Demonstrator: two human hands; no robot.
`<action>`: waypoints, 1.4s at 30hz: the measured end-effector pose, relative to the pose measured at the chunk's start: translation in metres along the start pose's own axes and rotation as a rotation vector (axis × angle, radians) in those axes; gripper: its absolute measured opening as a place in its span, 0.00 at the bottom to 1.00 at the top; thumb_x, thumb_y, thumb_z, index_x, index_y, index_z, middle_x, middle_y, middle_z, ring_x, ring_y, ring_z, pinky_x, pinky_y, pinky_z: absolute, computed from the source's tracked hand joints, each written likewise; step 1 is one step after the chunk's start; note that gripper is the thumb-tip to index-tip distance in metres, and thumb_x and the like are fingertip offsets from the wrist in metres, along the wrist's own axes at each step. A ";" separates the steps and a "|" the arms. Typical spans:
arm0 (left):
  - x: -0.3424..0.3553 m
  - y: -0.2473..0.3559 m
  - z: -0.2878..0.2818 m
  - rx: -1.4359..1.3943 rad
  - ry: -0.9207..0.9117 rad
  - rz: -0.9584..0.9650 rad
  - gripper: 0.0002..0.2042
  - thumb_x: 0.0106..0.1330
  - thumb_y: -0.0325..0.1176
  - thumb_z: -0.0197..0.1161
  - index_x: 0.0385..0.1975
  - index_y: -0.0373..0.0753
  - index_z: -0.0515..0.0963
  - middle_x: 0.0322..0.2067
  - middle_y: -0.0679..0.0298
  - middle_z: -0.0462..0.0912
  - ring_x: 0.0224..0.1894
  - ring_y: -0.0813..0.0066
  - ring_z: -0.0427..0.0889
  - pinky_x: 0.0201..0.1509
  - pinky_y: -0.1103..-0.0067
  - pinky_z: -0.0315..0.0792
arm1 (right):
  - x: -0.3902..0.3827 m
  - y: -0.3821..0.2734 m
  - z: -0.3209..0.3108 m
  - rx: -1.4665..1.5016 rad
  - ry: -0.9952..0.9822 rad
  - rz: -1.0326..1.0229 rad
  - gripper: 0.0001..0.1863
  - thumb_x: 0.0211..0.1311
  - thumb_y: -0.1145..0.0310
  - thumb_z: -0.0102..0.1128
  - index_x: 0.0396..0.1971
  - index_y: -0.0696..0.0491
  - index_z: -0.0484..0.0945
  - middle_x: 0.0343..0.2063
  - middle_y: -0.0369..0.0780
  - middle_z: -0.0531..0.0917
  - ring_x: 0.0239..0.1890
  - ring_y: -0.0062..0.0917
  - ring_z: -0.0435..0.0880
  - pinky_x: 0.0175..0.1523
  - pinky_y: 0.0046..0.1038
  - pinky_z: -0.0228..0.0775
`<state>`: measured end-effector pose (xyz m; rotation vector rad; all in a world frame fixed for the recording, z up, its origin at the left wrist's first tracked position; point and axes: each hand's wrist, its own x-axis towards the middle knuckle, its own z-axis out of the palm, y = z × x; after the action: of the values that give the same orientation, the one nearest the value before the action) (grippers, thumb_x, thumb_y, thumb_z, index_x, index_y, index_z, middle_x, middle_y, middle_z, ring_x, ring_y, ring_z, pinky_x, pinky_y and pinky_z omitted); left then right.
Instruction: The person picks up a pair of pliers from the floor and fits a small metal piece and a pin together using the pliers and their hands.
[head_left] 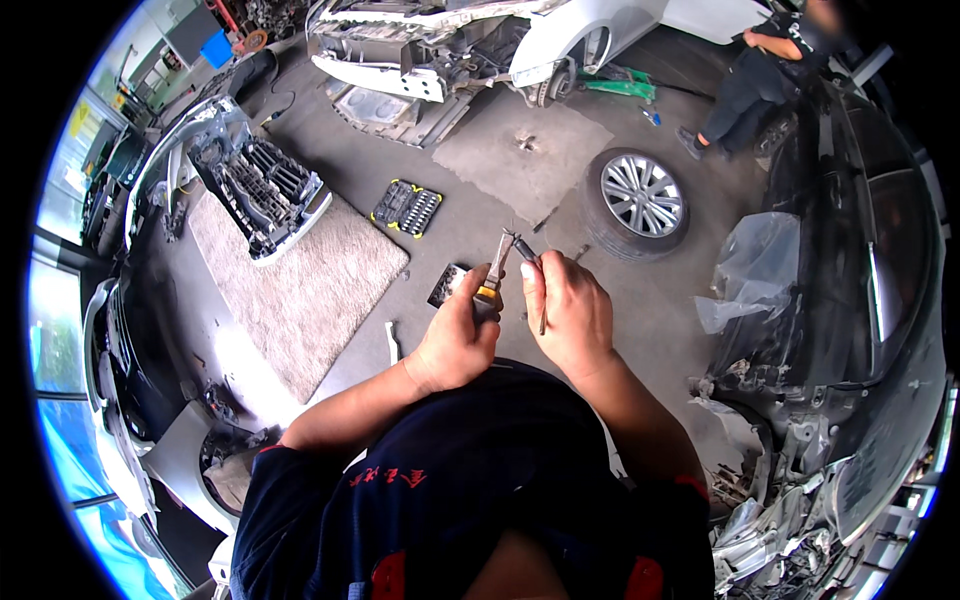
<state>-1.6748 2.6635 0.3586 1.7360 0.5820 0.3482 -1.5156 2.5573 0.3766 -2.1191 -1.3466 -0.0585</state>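
Observation:
My left hand (452,342) is closed round the yellow and dark handles of a pair of pliers (502,258), jaws pointing up and away from me. In my right hand (577,318), thumb and fingers pinch a short dark rod-shaped piece (523,246). Its far end meets the plier jaws in front of my chest; whether the jaws grip it is too small to tell. A thin brownish rod (543,318) also shows below my right fingers. Just beyond my left hand, partly covered by it, a small box (445,287) of little parts sits on the floor.
A tool set in its case (406,207) lies ahead, near a beige carpet (300,285) carrying a bumper assembly (262,185). A wheel (640,197) lies to the right. A stripped white car (440,45), green jack (620,85), dark car (850,290) and another person (765,75) surround.

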 end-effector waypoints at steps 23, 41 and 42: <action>0.033 0.006 0.147 0.221 -0.227 -0.031 0.32 0.67 0.20 0.57 0.73 0.30 0.61 0.49 0.44 0.83 0.51 0.52 0.85 0.56 0.66 0.78 | -0.077 0.155 -0.055 -0.009 0.039 0.102 0.14 0.73 0.58 0.64 0.32 0.52 0.76 0.26 0.41 0.79 0.31 0.40 0.82 0.34 0.40 0.74; 0.222 -0.017 0.095 0.195 -0.263 -0.051 0.29 0.66 0.21 0.58 0.70 0.32 0.64 0.45 0.43 0.84 0.49 0.47 0.87 0.54 0.64 0.79 | 0.095 0.217 -0.005 0.146 -0.087 0.198 0.17 0.78 0.63 0.60 0.27 0.56 0.74 0.21 0.47 0.78 0.25 0.48 0.81 0.30 0.44 0.70; 0.227 -0.016 0.089 0.211 -0.262 -0.035 0.30 0.66 0.20 0.58 0.70 0.32 0.64 0.45 0.43 0.84 0.49 0.46 0.86 0.54 0.64 0.79 | 0.104 0.214 -0.008 0.103 -0.120 0.189 0.17 0.76 0.63 0.61 0.27 0.55 0.74 0.22 0.47 0.79 0.26 0.48 0.81 0.32 0.45 0.71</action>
<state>-1.4433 2.7193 0.3042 1.9333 0.4698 0.0321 -1.2856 2.5757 0.3179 -2.1801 -1.1827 0.2143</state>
